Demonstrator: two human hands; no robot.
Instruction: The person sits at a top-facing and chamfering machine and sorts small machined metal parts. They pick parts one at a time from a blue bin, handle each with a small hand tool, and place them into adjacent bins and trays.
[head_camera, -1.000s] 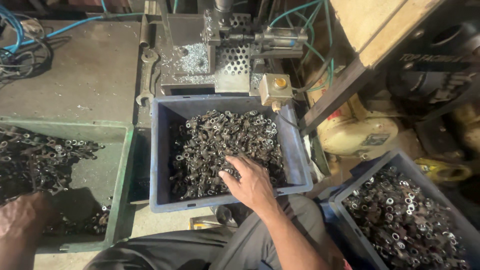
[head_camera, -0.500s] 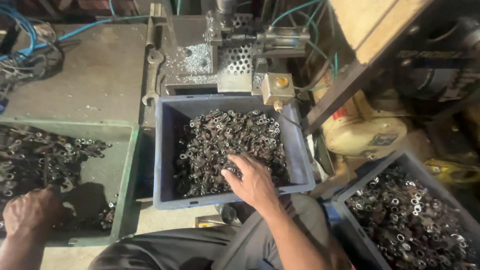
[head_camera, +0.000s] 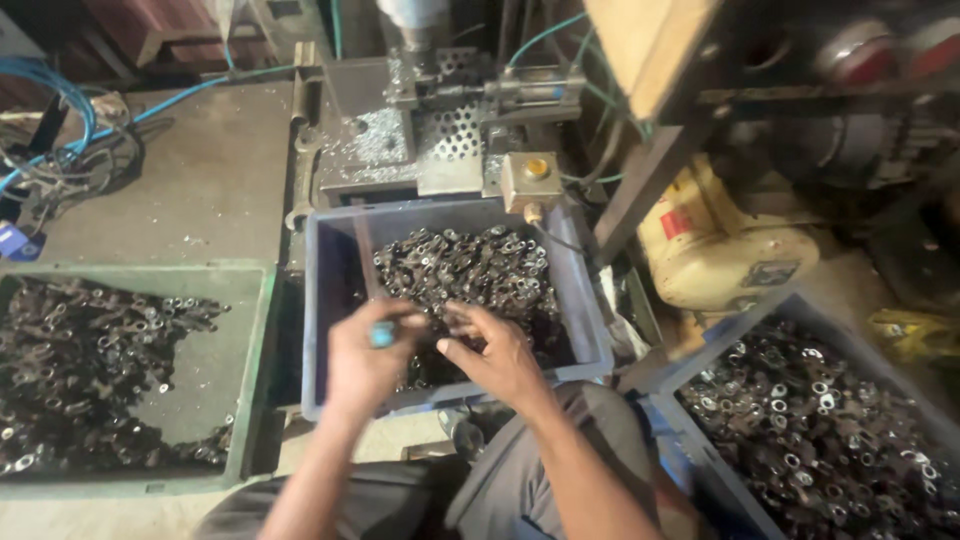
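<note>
While its fingers pinch a blue piece, left hand (head_camera: 365, 360) beside loosely curled right hand (head_camera: 495, 355), inside blue crate's near rim (head_camera: 450, 398).

arms: bare, no sleeves | trousers (head_camera: 540, 480): grey (creased) | gloves: none

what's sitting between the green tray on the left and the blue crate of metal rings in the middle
Head view: nothing sits between the green tray and the blue crate, only a narrow dark gap. The left hand is over the crate's near left side.

A red rectangular label (head_camera: 676, 222) sits on the yellow machine housing (head_camera: 730, 255), right of centre.
</note>
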